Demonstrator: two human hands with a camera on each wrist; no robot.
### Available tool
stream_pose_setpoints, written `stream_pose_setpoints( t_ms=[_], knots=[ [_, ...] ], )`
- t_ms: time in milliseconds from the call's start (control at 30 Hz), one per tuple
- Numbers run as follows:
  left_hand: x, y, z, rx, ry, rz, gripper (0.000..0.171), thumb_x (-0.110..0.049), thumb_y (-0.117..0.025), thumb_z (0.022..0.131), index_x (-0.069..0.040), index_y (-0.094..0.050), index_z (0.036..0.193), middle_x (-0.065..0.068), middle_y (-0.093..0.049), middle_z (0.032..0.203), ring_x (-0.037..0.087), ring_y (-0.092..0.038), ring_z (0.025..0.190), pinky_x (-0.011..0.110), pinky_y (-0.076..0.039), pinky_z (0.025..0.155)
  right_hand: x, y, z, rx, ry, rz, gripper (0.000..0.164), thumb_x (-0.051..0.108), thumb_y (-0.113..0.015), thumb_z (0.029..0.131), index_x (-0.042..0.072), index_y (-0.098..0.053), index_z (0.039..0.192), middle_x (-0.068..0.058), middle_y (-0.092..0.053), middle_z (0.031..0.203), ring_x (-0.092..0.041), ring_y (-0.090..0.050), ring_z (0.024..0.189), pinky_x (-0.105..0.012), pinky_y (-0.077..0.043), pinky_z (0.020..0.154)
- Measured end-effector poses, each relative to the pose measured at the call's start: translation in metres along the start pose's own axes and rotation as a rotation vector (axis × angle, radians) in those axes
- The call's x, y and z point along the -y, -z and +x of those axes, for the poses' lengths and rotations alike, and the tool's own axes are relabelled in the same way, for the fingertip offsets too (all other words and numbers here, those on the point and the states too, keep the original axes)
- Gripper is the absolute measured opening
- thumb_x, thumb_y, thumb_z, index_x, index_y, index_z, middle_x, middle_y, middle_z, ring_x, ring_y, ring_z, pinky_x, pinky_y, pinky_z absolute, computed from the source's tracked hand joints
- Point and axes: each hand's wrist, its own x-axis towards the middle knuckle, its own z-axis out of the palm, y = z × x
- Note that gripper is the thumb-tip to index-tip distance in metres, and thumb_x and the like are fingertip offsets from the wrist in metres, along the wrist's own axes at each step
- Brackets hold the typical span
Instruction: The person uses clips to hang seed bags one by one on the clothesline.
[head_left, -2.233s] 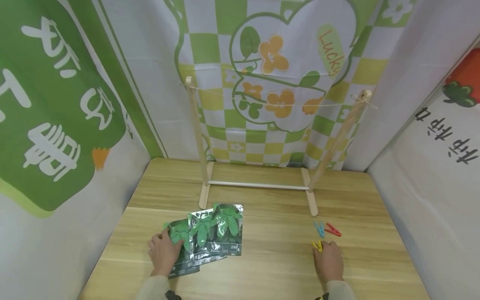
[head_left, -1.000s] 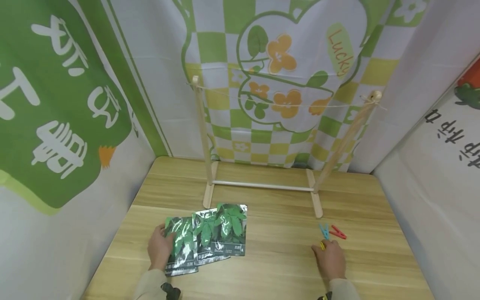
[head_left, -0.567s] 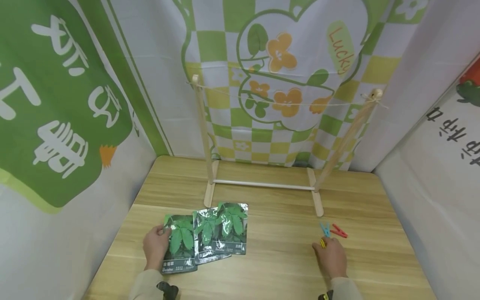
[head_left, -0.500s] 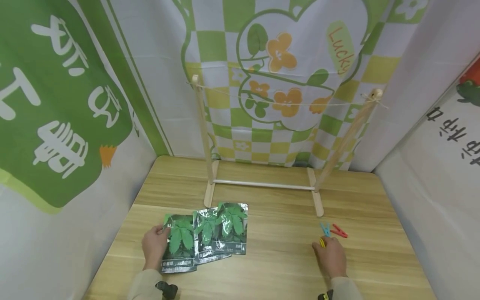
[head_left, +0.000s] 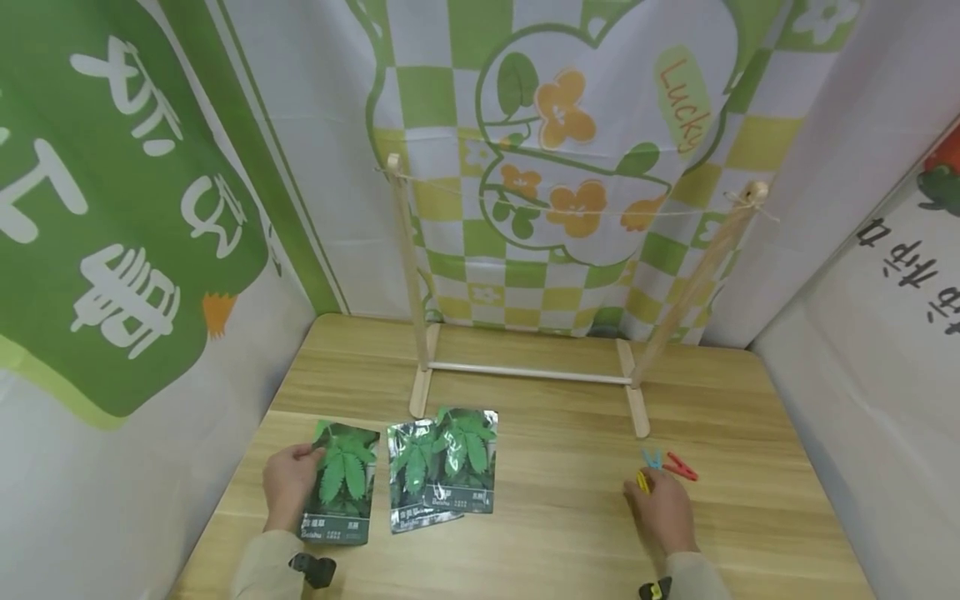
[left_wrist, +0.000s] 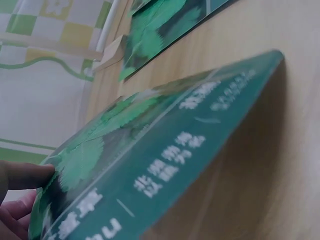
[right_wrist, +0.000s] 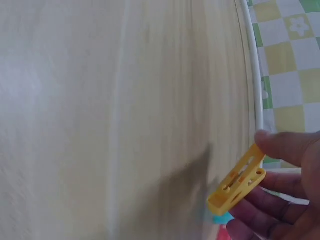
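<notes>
Your left hand (head_left: 287, 483) pinches 1 packet (head_left: 341, 487) tilted over the surface (head_left: 555, 492); 2 overlapping packets (head_left: 465, 458) lie between it and your right hand (head_left: 666, 510), which pinches 1 yellow clip (right_wrist: 237, 181) near a blue clip (head_left: 651, 459) and red clip (head_left: 681, 466). A wooden rack (head_left: 409, 267) stands behind.

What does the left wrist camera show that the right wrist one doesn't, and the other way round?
Only the left wrist view has the left hand pinching a green packet, plus part of another packet. Only the right wrist view has the right hand holding a yellow clip, with bits of a blue clip and a red clip. Both show the table and the checkered cloth.
</notes>
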Motion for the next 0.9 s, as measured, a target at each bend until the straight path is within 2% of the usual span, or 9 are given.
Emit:
stream_pose_setpoints(
  t_ms=[267, 467, 567, 767, 900],
  knots=[
    [-0.007, 0.010, 0.006, -0.012, 0.005, 0.006, 0.037, -0.020, -0.056, 0.097, 0.008, -0.060, 0.120, 0.032, -0.061, 0.118, 0.047, -0.059, 0.105, 0.055, -0.048, 0.084, 0.004, 0.011, 0.009, 0.018, 0.051, 0.004, 0.045, 0.023, -0.067, 0.090, -0.011, -0.060, 0.120, -0.029, -0.064, 0.110, -0.043, -0.062, 0.102, -0.057, -0.050, 0.088],
    [-0.009, 0.010, 0.007, -0.090, -0.018, -0.008, 0.035, -0.019, -0.056, 0.097, 0.009, -0.060, 0.118, 0.030, -0.065, 0.107, 0.040, -0.064, 0.090, 0.047, -0.052, 0.071, 0.010, 0.014, 0.008, 0.003, 0.070, 0.064, 0.045, 0.021, -0.067, 0.090, -0.010, -0.059, 0.121, -0.029, -0.066, 0.110, -0.042, -0.063, 0.101, -0.055, -0.052, 0.087],
    [-0.011, 0.011, 0.008, -0.121, -0.017, -0.009, 0.033, -0.018, -0.056, 0.097, 0.008, -0.061, 0.117, 0.029, -0.066, 0.106, 0.039, -0.064, 0.088, 0.045, -0.051, 0.069, 0.012, 0.015, 0.008, 0.004, 0.057, 0.092, 0.045, 0.022, -0.067, 0.091, -0.009, -0.059, 0.123, -0.028, -0.066, 0.110, -0.040, -0.063, 0.102, -0.054, -0.051, 0.089],
    [-0.016, 0.013, 0.009, -0.148, -0.003, -0.023, 0.035, -0.019, -0.055, 0.098, 0.007, -0.060, 0.120, 0.030, -0.065, 0.112, 0.043, -0.063, 0.094, 0.051, -0.050, 0.078, 0.017, 0.021, 0.013, 0.016, 0.041, 0.117, 0.046, 0.022, -0.066, 0.092, -0.008, -0.058, 0.126, -0.028, -0.063, 0.115, -0.039, -0.061, 0.106, -0.055, -0.050, 0.090],
    [-0.020, 0.013, 0.009, -0.198, -0.013, -0.037, 0.034, -0.019, -0.055, 0.098, 0.007, -0.060, 0.120, 0.030, -0.065, 0.112, 0.043, -0.062, 0.096, 0.052, -0.049, 0.082, 0.021, 0.028, 0.015, -0.001, 0.053, 0.119, 0.044, 0.021, -0.066, 0.092, -0.006, -0.058, 0.126, -0.028, -0.063, 0.116, -0.039, -0.061, 0.106, -0.053, -0.052, 0.089]
  ],
)
